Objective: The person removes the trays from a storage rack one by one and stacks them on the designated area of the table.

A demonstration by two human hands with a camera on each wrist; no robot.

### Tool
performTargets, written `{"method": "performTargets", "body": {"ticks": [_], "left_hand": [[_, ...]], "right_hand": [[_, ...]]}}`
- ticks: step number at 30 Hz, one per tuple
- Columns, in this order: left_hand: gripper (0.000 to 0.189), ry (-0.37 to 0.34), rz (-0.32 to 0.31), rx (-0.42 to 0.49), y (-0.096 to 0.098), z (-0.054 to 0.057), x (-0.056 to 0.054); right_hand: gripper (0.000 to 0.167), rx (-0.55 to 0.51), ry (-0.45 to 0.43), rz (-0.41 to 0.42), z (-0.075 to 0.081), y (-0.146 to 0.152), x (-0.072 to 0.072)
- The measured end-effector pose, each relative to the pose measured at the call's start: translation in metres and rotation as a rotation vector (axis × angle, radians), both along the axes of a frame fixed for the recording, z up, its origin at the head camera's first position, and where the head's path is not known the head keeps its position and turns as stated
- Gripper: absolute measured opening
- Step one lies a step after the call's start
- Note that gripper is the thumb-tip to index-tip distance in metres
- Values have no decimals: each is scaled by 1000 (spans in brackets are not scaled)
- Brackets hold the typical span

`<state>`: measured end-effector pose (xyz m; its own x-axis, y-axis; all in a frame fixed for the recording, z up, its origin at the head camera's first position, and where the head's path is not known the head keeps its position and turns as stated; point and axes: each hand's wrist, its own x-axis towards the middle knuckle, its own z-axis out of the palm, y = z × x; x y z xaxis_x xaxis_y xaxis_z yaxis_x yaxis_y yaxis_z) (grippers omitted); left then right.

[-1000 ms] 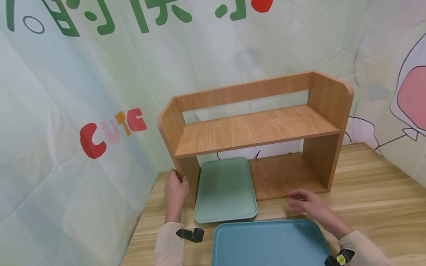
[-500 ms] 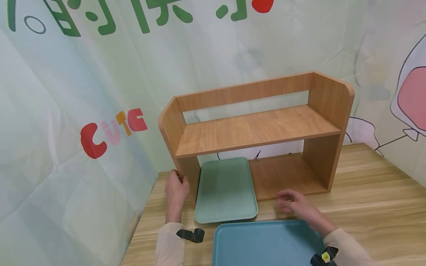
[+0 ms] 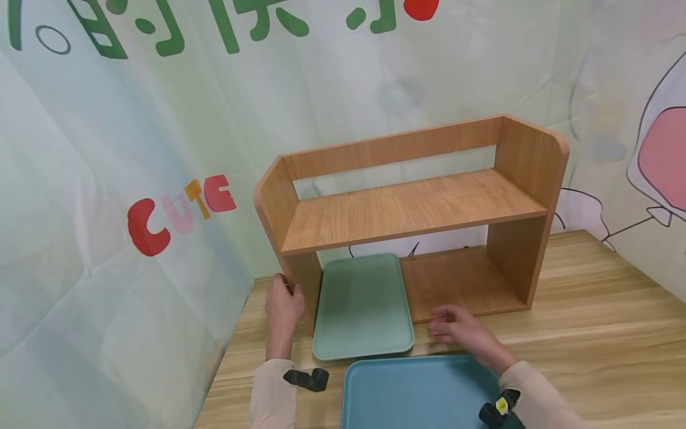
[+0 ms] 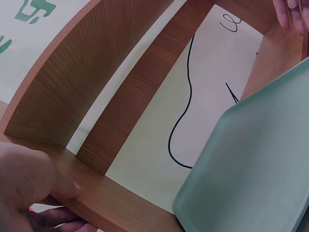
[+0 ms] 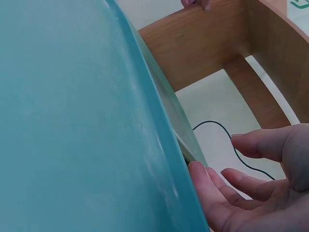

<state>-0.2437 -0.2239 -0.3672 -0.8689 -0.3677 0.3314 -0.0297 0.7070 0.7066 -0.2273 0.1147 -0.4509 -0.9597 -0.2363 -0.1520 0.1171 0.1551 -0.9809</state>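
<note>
A two-tier wooden desktop shelf (image 3: 412, 208) stands on the table. My left hand (image 3: 284, 307) grips its left side panel, the thumb on the edge and the fingers curled round the outer side, as the left wrist view shows. A green tray (image 3: 364, 310) lies in the left part of the lower tier, its front end sticking out past the shelf. Just right of that tray, my right hand (image 3: 463, 333) hovers before the shelf's lower front edge. Its fingers (image 5: 251, 181) are loosely bent, thumb apart, with nothing held.
A larger blue tray (image 3: 412, 393) lies in front of the green tray, partly under my right forearm. The wood-grain table (image 3: 605, 310) extends to the right. Behind hangs a printed cloth (image 3: 343, 89) with coloured letters. A small black wrist camera (image 3: 306, 379) sits on each sleeve.
My right hand has moved left along the shelf's front, closer to the green tray. My left hand, the shelf and both trays have stayed in place.
</note>
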Motion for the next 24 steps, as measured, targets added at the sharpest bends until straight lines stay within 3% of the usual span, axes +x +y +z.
{"method": "performTargets", "body": {"ticks": [24], "left_hand": [[24, 10, -6, -8, -1, 0, 0]], "right_hand": [[44, 14, -49, 32, -8, -31, -11]]}}
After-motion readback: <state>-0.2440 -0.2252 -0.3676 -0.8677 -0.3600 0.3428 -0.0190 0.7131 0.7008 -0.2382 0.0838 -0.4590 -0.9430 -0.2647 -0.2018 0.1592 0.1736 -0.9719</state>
